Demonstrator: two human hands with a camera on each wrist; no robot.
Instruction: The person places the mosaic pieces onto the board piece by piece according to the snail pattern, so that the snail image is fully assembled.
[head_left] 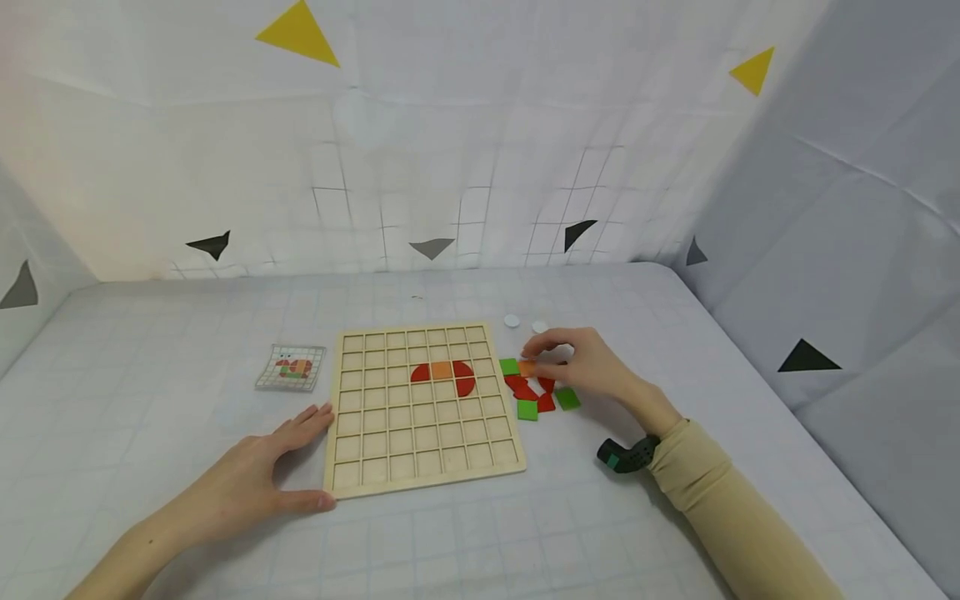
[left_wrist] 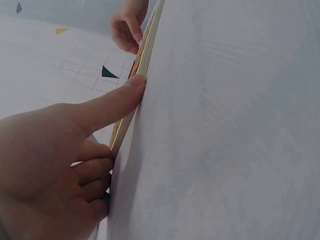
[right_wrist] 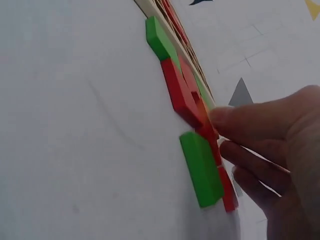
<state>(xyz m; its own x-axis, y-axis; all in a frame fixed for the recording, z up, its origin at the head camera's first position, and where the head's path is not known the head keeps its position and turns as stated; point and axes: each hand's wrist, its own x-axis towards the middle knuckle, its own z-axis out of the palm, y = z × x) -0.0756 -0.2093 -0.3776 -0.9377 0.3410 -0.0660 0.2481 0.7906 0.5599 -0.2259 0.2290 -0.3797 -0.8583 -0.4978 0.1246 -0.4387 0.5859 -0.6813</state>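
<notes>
A light wooden grid board (head_left: pixel 390 442) lies flat on the table. In its cells are a red rounded tile (head_left: pixel 420 373), an orange square tile (head_left: pixel 441 370) and red rounded tiles (head_left: pixel 465 379). My left hand (head_left: pixel 258 467) rests at the board's left side, fingertips on the edge and thumb at the near corner. To the right of the board, my right hand (head_left: pixel 588 362) pinches another orange square tile (head_left: pixel 527 368) among loose pieces; in the right wrist view the thumb touches the orange tile (right_wrist: pixel 204 111), while the index fingertip is hidden.
Green tiles (head_left: pixel 567 399) and red tiles (head_left: pixel 517 387) lie loose by the board's right edge. Two white discs (head_left: pixel 512 321) sit behind them. Left of the board is a small picture card (head_left: pixel 292 367) showing a coloured figure on a grid. White cloth walls (head_left: pixel 450 125) enclose the table.
</notes>
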